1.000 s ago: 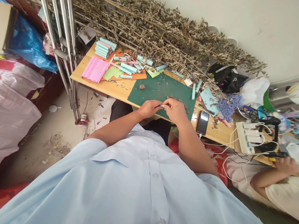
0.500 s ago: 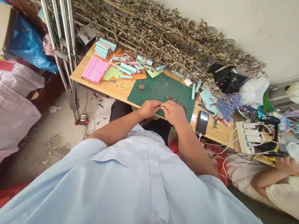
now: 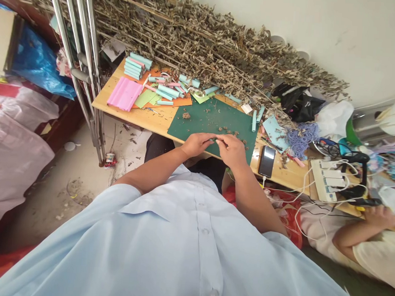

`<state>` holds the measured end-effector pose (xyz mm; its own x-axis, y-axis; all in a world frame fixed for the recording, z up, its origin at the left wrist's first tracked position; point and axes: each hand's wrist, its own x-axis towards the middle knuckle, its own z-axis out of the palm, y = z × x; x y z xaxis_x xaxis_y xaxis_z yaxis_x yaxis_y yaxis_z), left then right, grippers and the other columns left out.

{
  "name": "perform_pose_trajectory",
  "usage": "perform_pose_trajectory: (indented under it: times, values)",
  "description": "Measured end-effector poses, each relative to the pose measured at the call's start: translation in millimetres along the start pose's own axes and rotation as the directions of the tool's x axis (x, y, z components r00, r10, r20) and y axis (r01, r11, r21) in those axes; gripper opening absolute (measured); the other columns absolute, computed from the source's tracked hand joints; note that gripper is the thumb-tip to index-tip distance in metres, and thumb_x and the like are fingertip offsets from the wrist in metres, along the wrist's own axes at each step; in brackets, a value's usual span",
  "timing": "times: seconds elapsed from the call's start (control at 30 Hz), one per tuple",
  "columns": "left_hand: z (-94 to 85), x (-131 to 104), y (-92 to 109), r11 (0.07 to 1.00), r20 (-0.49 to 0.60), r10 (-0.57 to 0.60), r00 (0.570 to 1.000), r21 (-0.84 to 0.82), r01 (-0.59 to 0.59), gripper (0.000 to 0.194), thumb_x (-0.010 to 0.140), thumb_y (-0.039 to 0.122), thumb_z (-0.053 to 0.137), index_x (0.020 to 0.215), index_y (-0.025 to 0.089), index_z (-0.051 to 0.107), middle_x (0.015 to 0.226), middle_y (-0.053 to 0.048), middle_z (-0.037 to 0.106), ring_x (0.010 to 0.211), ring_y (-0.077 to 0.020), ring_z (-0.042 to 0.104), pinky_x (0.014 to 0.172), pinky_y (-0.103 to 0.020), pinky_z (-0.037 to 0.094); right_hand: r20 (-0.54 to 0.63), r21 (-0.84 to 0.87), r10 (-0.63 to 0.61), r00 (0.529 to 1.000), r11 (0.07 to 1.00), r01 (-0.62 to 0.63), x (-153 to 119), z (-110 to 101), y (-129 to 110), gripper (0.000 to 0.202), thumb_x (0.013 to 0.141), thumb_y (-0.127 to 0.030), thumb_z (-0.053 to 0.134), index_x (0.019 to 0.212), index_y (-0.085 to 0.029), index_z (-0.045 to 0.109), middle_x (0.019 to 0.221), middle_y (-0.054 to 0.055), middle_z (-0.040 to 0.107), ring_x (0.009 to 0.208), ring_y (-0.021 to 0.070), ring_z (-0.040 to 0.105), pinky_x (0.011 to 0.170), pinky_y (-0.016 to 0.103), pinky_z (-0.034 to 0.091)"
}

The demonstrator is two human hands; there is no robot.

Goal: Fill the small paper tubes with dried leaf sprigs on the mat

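Observation:
My left hand and my right hand meet fingertip to fingertip over the near edge of a dark green mat. Both are closed in a pinch, and a small thing between them is mostly hidden by the fingers. Crumbs of dried plant lie on the mat just beyond my right hand. A larger brown clump sits on the mat, farther off and to the left. Rolled blue paper tubes lie behind the mat, among pink rolls and green and orange sheets.
Dried leafy stalks are heaped along the back. A pink sheet lies at left, near metal crutches. Right of the mat are a phone on a cable, purple cords and a power strip. Another person's arm rests at far right.
My fingertips have shifted slightly against each other, with the hands staying in the same place. The whole view has moved very little.

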<state>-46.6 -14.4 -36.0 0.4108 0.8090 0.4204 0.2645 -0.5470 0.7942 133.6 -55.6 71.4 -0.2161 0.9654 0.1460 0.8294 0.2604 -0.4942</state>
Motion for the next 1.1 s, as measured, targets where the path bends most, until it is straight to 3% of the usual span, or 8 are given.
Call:
perform_pose_trajectory:
  times: [0.17, 0.43, 0.83, 0.97, 1.1]
  values:
    - [-2.4, 0.1, 2.0, 1.000, 0.000, 0.005, 1.000, -0.004, -0.005, 0.032, 0.104, 0.030, 0.057, 0.130, 0.019, 0.071, 0.128, -0.011, 0.076, 0.117, -0.0224, 0.073, 0.106, -0.036, 0.056, -0.035, 0.024, -0.029, 0.999, 0.999, 0.030, -2.3, 7.2, 1.2, 0.028, 0.101, -0.032, 0.053, 0.112, -0.025, 0.077, 0.118, 0.009, 0.076, 0.112, 0.0250, 0.069, 0.103, 0.040, 0.054]
    - [-3.4, 0.6, 4.3, 1.000, 0.006, -0.007, 1.000, -0.002, 0.007, 0.032, 0.104, 0.033, 0.057, 0.128, 0.019, 0.073, 0.126, -0.010, 0.076, 0.115, -0.0214, 0.073, 0.105, -0.034, 0.056, -0.133, 0.049, -0.060, 0.989, 0.997, 0.067, -0.6, 12.7, 1.6, 0.020, 0.098, -0.030, 0.057, 0.098, -0.023, 0.077, 0.099, 0.008, 0.077, 0.095, 0.0255, 0.071, 0.091, 0.040, 0.056]
    - [-2.0, -0.8, 0.8, 1.000, -0.004, -0.005, 1.000, 0.028, 0.005, 0.033, 0.102, 0.026, 0.058, 0.131, 0.018, 0.072, 0.127, -0.010, 0.076, 0.118, -0.0216, 0.073, 0.105, -0.034, 0.056, -0.079, 0.037, -0.099, 0.992, 0.994, 0.102, -2.3, 13.0, -3.7, 0.021, 0.100, -0.027, 0.055, 0.100, -0.024, 0.076, 0.106, 0.009, 0.077, 0.103, 0.0254, 0.071, 0.095, 0.039, 0.056]
    - [-0.5, -1.0, -1.2, 1.000, -0.001, -0.009, 1.000, 0.015, 0.009, 0.035, 0.101, 0.024, 0.057, 0.132, 0.018, 0.071, 0.128, -0.011, 0.076, 0.119, -0.0215, 0.072, 0.107, -0.034, 0.055, -0.046, -0.039, -0.107, 0.993, 0.994, 0.105, -5.2, 12.1, -7.5, 0.025, 0.102, -0.029, 0.052, 0.103, -0.025, 0.076, 0.111, 0.008, 0.077, 0.106, 0.0249, 0.070, 0.095, 0.038, 0.055]
    - [-2.6, -0.6, 0.8, 1.000, 0.002, 0.018, 1.000, -0.024, -0.018, 0.034, 0.101, 0.023, 0.056, 0.131, 0.018, 0.072, 0.128, -0.010, 0.076, 0.118, -0.0214, 0.072, 0.105, -0.033, 0.055, 0.024, -0.175, -0.070, 0.997, 0.982, 0.073, -5.9, 10.2, -13.0, 0.023, 0.102, -0.030, 0.051, 0.107, -0.024, 0.074, 0.112, 0.008, 0.076, 0.102, 0.0255, 0.070, 0.085, 0.036, 0.052]
